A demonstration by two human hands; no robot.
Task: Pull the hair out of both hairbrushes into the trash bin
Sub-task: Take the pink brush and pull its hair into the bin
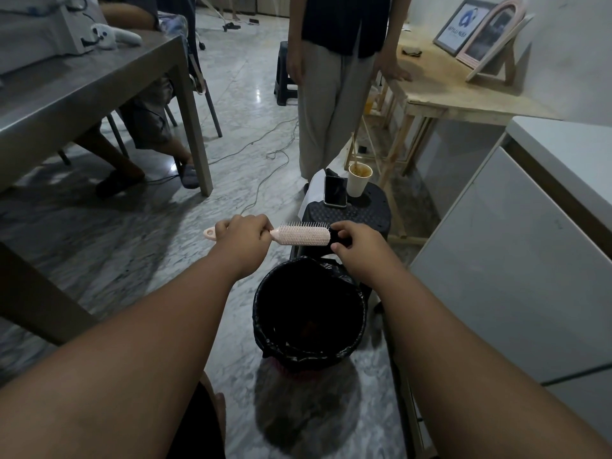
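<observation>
Hair shows as a dark clump [339, 239] at the brush's [303, 234] tip, so the job looks under way, not finished. Nearest, at 6 o'clock of the hands, the bin [309, 313] gapes with its black liner; whether any hair lies inside I cannot tell. Above its far rim the left hand [243, 238] is clamped on the pink handle, the right hand [356, 241] pinching the clump. A second brush isn't visible. At 12 o'clock stands a stool [347, 215].

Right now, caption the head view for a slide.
Left hand holds pink brush; right hand pinches hair above bin.
</observation>
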